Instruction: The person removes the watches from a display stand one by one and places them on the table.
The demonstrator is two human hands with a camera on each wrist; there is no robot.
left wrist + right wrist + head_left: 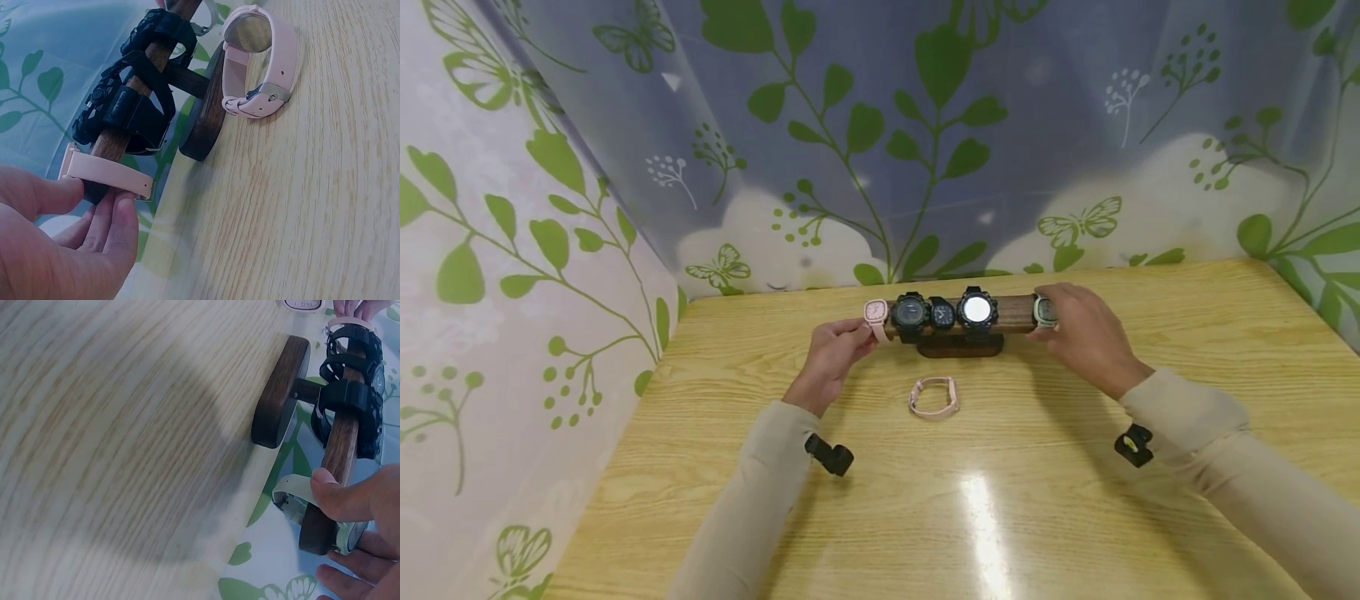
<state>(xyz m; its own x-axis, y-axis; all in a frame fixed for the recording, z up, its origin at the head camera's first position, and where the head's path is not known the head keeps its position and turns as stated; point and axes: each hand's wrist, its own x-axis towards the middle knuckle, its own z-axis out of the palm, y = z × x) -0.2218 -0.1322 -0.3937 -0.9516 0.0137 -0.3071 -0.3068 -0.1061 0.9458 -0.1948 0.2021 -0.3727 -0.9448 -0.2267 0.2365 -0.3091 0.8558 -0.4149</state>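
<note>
Nearest the wearer, beige sleeves (pixel 748 500) are extending over a pale yellow wood-grain table (pixel 880 517). Farther in, a loose watch with a pale pink strap (pixel 285 53) is resting on the table, its strap forming a loop, in front of a dark wooden T-shaped stand (pixel 1017 314). The left hand (pixel 837 362) is pinching a square-cased pink watch (pixel 876 312) at the stand's left end, thumb opposite fingers. The right hand (pixel 1090 337) is clamping a pale green watch (pixel 299 485) around the right end, thumb on strap. Between them, three chunky black watches (pixel 911 312) are encircling the bar, the rightmost showing a bright white face. Behind, a leaf-printed blue-and-white curtain (pixel 880 200) is hanging.
</note>
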